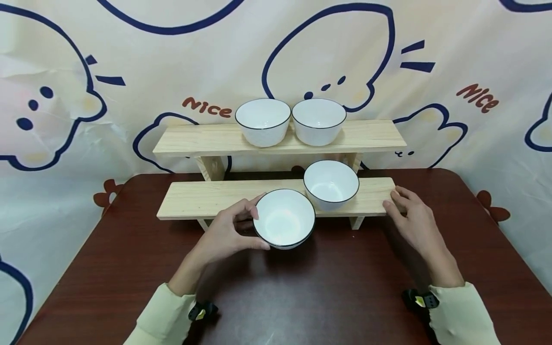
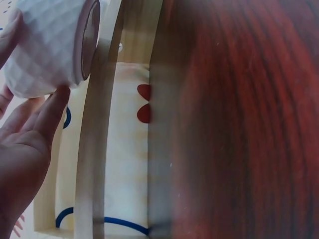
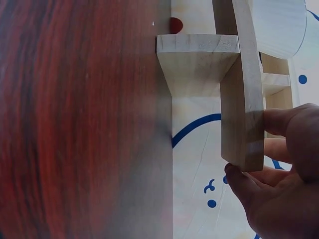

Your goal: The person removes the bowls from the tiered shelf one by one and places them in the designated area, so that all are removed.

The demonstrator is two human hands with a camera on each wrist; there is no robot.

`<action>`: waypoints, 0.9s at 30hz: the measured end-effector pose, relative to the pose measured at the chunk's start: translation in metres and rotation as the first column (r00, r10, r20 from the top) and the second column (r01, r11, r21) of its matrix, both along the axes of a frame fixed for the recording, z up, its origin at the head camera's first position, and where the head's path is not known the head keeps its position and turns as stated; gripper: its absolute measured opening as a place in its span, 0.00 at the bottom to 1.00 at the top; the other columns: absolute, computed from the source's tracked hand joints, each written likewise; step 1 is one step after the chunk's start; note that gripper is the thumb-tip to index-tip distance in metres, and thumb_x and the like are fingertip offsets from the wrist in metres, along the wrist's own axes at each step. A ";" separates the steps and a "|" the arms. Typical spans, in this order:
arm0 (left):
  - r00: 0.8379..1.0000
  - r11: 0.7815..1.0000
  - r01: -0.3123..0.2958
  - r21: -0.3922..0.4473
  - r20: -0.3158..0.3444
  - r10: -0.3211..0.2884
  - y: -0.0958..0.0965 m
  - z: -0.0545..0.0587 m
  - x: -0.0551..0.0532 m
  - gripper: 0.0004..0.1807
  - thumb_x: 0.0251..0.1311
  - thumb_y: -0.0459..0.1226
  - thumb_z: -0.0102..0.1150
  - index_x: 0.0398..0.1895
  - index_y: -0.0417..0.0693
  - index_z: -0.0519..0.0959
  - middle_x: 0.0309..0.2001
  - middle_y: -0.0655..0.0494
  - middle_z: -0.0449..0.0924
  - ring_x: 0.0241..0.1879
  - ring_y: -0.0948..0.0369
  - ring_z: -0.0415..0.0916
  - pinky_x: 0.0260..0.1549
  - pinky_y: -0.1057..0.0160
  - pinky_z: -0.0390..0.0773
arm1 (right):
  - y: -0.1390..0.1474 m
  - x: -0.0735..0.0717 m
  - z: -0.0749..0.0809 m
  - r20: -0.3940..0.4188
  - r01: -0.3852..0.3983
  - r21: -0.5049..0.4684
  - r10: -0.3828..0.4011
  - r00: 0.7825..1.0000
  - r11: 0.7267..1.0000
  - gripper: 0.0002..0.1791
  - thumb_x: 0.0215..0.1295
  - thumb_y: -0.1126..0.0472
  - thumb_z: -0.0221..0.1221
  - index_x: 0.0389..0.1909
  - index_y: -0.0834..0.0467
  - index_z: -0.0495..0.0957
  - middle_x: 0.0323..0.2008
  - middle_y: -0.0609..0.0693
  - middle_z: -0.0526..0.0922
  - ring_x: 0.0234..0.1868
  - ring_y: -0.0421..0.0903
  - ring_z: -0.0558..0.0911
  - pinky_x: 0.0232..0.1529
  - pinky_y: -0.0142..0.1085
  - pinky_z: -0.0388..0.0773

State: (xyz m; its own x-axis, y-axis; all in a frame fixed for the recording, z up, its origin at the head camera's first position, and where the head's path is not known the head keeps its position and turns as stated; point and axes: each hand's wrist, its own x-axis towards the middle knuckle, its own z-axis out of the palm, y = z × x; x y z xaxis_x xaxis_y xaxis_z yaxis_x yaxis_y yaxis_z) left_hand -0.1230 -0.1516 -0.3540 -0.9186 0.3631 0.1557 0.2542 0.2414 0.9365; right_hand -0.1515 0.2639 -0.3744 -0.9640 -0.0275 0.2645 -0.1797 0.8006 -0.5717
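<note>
My left hand (image 1: 233, 227) grips a white bowl (image 1: 284, 218) with a dark rim, thumb at the near side and fingers round the left. Seen in the left wrist view, the bowl (image 2: 50, 45) has a dimpled outer wall and is tilted beside the shelf's front edge; whether they touch I cannot tell. My right hand (image 1: 414, 220) holds the right end of the lower wooden shelf (image 1: 215, 199). In the right wrist view, its fingers bend round the board's end (image 3: 244, 124). Another white bowl (image 1: 331, 184) stands on the lower shelf, right of the middle.
Two more white bowls, a left one (image 1: 263, 122) and a right one (image 1: 319, 122), stand side by side on the upper shelf (image 1: 194, 139). The two-tier stand sits at the back of a dark red-brown table (image 1: 327, 297). Behind hangs a printed cloth (image 1: 224, 62).
</note>
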 end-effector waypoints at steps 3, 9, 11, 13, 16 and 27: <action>1.000 1.000 0.003 -0.016 -0.004 -0.003 0.003 -0.001 -0.001 0.30 0.35 0.33 0.87 0.40 0.48 0.74 0.52 0.49 0.80 0.52 0.56 0.81 0.53 0.60 0.80 | 0.000 0.000 0.001 -0.007 0.002 -0.007 -0.002 1.000 1.000 0.29 0.78 0.54 0.55 0.65 0.75 0.69 0.68 0.73 0.67 0.63 0.73 0.71 0.54 0.66 0.73; 0.998 0.994 0.046 -0.095 -0.045 -0.050 0.012 -0.006 0.000 0.31 0.33 0.38 0.88 0.39 0.53 0.76 0.48 0.57 0.83 0.51 0.60 0.81 0.56 0.55 0.74 | 0.001 0.000 0.000 -0.007 0.005 -0.009 -0.005 1.000 1.000 0.29 0.77 0.54 0.56 0.64 0.75 0.70 0.67 0.73 0.67 0.61 0.73 0.73 0.53 0.65 0.74; 0.995 0.990 0.078 -0.115 -0.055 -0.085 0.017 -0.011 0.000 0.31 0.33 0.40 0.88 0.39 0.53 0.75 0.54 0.57 0.83 0.52 0.60 0.81 0.57 0.55 0.73 | 0.001 0.000 0.000 -0.008 0.005 -0.008 -0.005 1.000 1.000 0.29 0.77 0.54 0.56 0.64 0.76 0.70 0.67 0.73 0.67 0.61 0.73 0.72 0.53 0.65 0.74; 0.991 0.985 0.107 -0.134 -0.064 -0.116 0.022 -0.015 0.001 0.31 0.34 0.41 0.88 0.38 0.53 0.75 0.62 0.56 0.80 0.56 0.61 0.80 0.59 0.56 0.74 | 0.001 0.000 0.001 -0.010 0.005 -0.010 -0.005 1.000 1.000 0.29 0.77 0.54 0.56 0.64 0.75 0.69 0.67 0.73 0.67 0.61 0.73 0.72 0.53 0.65 0.74; 0.984 0.976 0.144 -0.161 -0.078 -0.158 0.030 -0.020 0.001 0.30 0.34 0.42 0.88 0.38 0.53 0.74 0.68 0.57 0.73 0.60 0.61 0.77 0.60 0.57 0.74 | 0.001 0.000 0.002 -0.011 0.003 -0.010 -0.003 1.000 1.000 0.29 0.77 0.54 0.56 0.64 0.76 0.69 0.67 0.73 0.68 0.61 0.73 0.72 0.54 0.66 0.74; 0.972 0.963 0.221 -0.152 -0.043 -0.229 0.062 -0.026 0.002 0.29 0.35 0.39 0.87 0.35 0.51 0.73 0.70 0.54 0.70 0.56 0.61 0.80 0.55 0.62 0.78 | 0.000 0.001 0.003 -0.001 0.005 -0.012 -0.005 1.000 1.000 0.29 0.78 0.55 0.55 0.64 0.76 0.70 0.66 0.74 0.67 0.60 0.73 0.73 0.52 0.65 0.74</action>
State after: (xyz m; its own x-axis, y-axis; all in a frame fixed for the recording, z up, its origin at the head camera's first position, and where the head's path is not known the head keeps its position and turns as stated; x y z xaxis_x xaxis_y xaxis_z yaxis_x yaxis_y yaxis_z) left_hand -0.1206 -0.0891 -0.3803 -0.8013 0.5821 0.1381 0.3721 0.3041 0.8770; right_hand -0.1509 0.2639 -0.3714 -0.9639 -0.0199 0.2654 -0.1764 0.7944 -0.5812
